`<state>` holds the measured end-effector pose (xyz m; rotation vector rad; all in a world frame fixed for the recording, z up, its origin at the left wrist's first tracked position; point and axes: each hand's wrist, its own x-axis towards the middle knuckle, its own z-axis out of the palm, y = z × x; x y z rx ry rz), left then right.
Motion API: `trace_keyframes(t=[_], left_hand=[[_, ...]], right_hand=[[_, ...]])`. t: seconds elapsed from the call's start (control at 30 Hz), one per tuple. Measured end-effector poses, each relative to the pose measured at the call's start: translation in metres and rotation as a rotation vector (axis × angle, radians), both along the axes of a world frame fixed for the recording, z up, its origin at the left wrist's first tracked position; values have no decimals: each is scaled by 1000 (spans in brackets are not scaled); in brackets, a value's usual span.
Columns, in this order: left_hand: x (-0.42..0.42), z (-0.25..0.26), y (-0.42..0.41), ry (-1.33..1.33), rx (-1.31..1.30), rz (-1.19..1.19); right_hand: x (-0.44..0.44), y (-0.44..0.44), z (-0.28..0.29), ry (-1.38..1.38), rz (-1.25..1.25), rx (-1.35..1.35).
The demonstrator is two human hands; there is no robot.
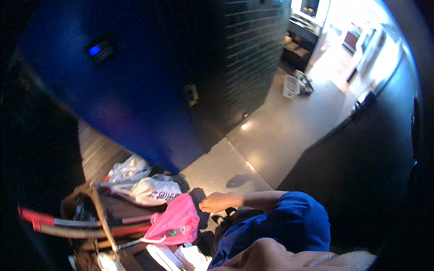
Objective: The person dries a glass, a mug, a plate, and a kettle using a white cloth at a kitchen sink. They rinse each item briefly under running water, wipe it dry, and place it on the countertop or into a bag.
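My right hand (218, 202) hangs in front of my blue sleeve, its fingers curled together and nothing seen in them. The palm side is turned away from view. Nearest to it is a pink plastic bag (179, 220), a short gap to the left, with a green bit showing through. Beyond that bag, a white plastic bag (156, 193) with printing sits against another white plastic bag (130, 169). White objects, perhaps shoes (179, 257), lie just below the pink bag, blurred. My left hand is out of view.
A wooden-framed stand (100, 210) with red-ended bars (81, 232) stands lower left. A dark blue panel (135, 101) and a ribbed dark wall (251, 57) rise ahead. A clear plastic bin (291, 86) sits on the pale floor (271, 135) near a bright doorway (339, 44). A dark surface (359, 162) borders the right.
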<state>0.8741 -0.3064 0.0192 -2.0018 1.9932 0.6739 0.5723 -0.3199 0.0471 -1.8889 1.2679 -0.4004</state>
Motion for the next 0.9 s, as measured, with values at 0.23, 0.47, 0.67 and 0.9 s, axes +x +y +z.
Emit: trace_keyframes(t=[0.23,0.47,0.67,0.9], left_hand=[[-148,-2,-116,-58,39,-330],[-349,10,-134,-128,104,-564],[-501,33,-110,-311,233,-487],[-803,54,-89,-24,-70,-1194]], right_hand=[[-131,82,-41,121,-474,161],[-280,134,-47,118,-782,272],[-444,162,13,7,-962,101],[-626,147,34,325,-1198,-512]])
